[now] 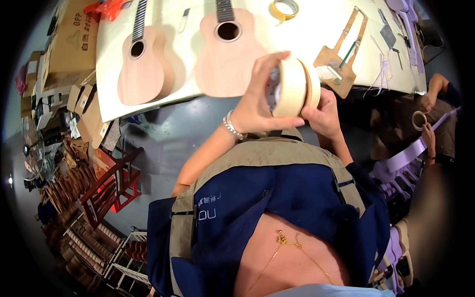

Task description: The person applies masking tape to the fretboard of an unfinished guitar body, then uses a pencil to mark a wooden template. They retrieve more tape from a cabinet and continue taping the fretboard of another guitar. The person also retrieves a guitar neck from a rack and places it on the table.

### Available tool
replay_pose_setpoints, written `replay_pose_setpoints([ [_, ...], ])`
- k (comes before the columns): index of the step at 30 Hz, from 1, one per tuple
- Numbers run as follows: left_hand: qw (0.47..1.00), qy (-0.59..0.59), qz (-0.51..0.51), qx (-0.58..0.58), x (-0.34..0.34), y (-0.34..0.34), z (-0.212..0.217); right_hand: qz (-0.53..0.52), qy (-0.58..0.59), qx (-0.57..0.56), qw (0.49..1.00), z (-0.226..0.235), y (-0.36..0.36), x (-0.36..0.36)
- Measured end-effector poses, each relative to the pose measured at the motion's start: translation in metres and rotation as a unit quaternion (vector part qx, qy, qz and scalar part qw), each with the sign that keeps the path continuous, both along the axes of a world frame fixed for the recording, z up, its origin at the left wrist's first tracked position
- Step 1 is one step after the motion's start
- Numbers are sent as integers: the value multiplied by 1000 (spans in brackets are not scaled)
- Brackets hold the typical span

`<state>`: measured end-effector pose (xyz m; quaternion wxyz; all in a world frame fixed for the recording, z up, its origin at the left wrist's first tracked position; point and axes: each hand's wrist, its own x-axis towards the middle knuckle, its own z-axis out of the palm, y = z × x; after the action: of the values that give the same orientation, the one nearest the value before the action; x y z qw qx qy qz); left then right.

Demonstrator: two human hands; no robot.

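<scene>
"Tape rolls (292,89), two and cream-coloured: where are they held?"

"In front of the body, seen against the near edge of the counter (292,44); they are carried side by side, the wide roll (290,94) on the left, the narrow roll (312,85) on the right; whether they touch all along cannot be told."

"And by what are they gripped?"

"The wide roll is spanned by the left hand (257,94), spread broadly, with fingers over its top and thumb beneath; the narrow roll appears to be held by the right hand (324,113), more closely curled, its thumb at the lower edge; its other fingers are mostly hidden, so their closure cannot be told."

"How is this best handled?"

"Rims should be pressed lightly and evenly, with both rolls kept parallel; if one side were squeezed harder, the narrow roll might be twisted loose."

"What is found beyond?"

"A larger guitar (222,64) is laid just past the left hand, a smaller guitar (143,74) farther left; a yellow tape ring (283,19) is placed beyond the rolls, a flat wooden frame (341,88) to the right."
</scene>
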<state>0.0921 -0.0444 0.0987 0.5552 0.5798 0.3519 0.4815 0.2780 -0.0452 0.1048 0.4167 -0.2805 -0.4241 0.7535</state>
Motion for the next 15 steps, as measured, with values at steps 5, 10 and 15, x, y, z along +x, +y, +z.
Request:
replay_pose_setpoints([
  [5, 993, -94, 70, -28, 12, 56, 0, -192, -73, -32, 978, -9, 75, 29],
  [10, 952, 260, 84, 140, 27, 99, -9, -116, -165, -4, 979, -5, 99, 15],
  [15, 918, 376, 71, 103, 36, 133, -1, -131, -171, 18, 976, -35, 188, 30],
])
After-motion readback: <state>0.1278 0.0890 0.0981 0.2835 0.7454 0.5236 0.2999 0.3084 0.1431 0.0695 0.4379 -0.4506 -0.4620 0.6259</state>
